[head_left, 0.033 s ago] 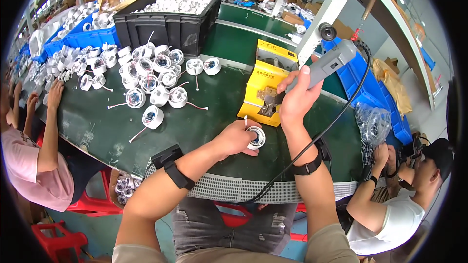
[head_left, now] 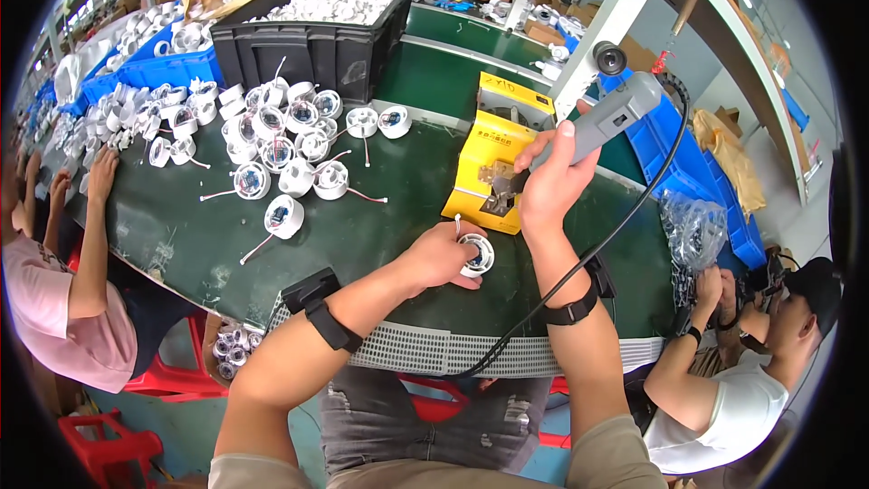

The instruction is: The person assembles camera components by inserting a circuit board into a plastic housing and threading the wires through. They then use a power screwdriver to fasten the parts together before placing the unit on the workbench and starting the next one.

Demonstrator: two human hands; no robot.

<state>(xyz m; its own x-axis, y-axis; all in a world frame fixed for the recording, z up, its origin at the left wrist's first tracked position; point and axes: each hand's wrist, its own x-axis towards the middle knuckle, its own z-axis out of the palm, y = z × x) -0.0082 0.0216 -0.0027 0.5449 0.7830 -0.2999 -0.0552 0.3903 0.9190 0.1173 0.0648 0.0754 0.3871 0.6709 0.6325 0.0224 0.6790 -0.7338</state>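
My left hand [head_left: 441, 258] is closed around a round white housing [head_left: 476, 254] with a blue circuit board inside, held down on the green tabletop. A short white connector sticks up by its fingers. In my right hand [head_left: 561, 183] is a grey corded electric screwdriver [head_left: 615, 116], gripped with the fingers wrapped round its body. Its lower end points at the metal mechanism of a yellow screw feeder [head_left: 475, 161]; the tip is hidden behind my fingers and the mechanism. Left of the feeder lie several similar white housings [head_left: 276, 154], most with blue boards and thin wires.
A black crate [head_left: 308, 59] of small white parts stands at the back left, beside blue bins [head_left: 167, 65]. The screwdriver's black cable [head_left: 625, 234] hangs across my right forearm. People work on both sides and across the bench. Blue trays [head_left: 652, 149] stand at the right.
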